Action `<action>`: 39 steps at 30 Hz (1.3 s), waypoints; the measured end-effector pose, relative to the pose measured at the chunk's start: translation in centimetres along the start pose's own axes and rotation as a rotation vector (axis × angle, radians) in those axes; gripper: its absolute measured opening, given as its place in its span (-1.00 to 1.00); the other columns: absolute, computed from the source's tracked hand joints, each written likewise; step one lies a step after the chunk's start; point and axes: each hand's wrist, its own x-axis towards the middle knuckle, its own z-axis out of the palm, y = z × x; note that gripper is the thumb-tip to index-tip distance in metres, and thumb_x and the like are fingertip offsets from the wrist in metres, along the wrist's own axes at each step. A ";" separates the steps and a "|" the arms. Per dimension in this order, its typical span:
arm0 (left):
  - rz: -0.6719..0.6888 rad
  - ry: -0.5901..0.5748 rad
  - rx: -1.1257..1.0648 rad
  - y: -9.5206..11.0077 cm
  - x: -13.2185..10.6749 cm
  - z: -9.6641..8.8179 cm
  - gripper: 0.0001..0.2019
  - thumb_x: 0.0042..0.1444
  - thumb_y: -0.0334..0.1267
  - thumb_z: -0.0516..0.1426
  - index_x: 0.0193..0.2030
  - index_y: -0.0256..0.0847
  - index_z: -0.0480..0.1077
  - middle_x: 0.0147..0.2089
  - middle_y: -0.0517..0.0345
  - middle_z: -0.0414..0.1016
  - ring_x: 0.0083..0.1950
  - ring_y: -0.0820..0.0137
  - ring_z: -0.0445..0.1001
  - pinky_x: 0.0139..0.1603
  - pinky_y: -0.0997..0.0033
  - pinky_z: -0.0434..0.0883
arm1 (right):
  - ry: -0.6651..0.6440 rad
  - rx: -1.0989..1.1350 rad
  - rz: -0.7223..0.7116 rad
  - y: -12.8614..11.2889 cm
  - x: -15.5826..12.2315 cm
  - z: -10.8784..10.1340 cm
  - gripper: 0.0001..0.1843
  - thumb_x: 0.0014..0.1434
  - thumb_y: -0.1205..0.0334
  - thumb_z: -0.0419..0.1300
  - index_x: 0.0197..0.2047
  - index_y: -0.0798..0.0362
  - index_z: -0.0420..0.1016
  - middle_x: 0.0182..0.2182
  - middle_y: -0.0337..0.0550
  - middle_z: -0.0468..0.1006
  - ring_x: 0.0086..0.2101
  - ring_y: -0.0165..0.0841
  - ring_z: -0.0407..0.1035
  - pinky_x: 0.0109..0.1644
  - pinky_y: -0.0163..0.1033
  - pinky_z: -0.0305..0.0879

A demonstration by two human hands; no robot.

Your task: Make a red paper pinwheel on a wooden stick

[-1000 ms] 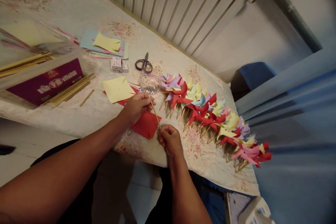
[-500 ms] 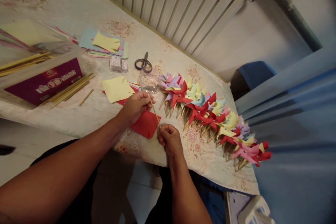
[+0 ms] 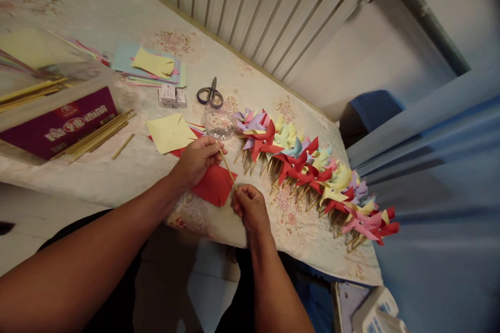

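The left hand [image 3: 201, 160] and right hand [image 3: 250, 207] each pinch one end of a stick [image 3: 227, 166] over red paper [image 3: 213, 186], with a bin [image 3: 60, 127] of more sticks [image 3: 35, 92] and coloured paper [image 3: 23, 46] at left and a clear container [image 3: 219, 118] of silver bits [image 3: 222, 133] just beyond.

Head view nudges right; scissors [image 3: 211, 92] beyond left hand [image 3: 200, 159] and pinwheels [image 3: 312, 175] right of right hand [image 3: 253, 208] both slide slightly left in frame.

Left fingers [image 3: 213, 150], right fingers [image 3: 242, 197] pinch thin stick [image 3: 227, 166].
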 end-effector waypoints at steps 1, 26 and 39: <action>-0.003 0.005 0.003 0.0 0.0 0.0 -0.92 -0.01 -0.34 0.24 -0.43 -0.28 0.42 -0.44 0.11 0.52 -0.51 0.54 0.37 -0.44 0.53 0.30 | -0.003 0.000 0.002 0.0 0.0 0.0 -0.75 0.04 0.08 0.29 -0.44 0.04 0.34 -0.72 -0.41 0.36 -0.75 -0.59 0.05 -0.66 -0.42 -0.15; 0.015 0.048 0.102 -0.3 0.4 -0.3 -0.85 -0.02 -0.27 0.27 -0.48 -0.27 0.42 -0.45 0.14 0.51 -0.51 0.56 0.35 -0.45 0.53 0.27 | 0.002 0.005 -0.003 0.1 0.0 0.0 -0.84 0.01 0.17 0.25 -0.40 0.05 0.38 -0.72 -0.41 0.37 -0.75 -0.58 0.05 -0.68 -0.41 -0.15; -0.016 0.048 0.089 0.1 0.1 0.0 -0.81 -0.08 -0.28 0.31 -0.51 -0.26 0.37 -0.44 0.14 0.51 -0.52 0.57 0.34 -0.47 0.52 0.25 | 0.038 0.011 -0.024 0.0 -0.1 0.2 -0.76 0.02 0.09 0.28 -0.46 0.04 0.34 -0.74 -0.41 0.35 -0.75 -0.58 0.04 -0.67 -0.41 -0.17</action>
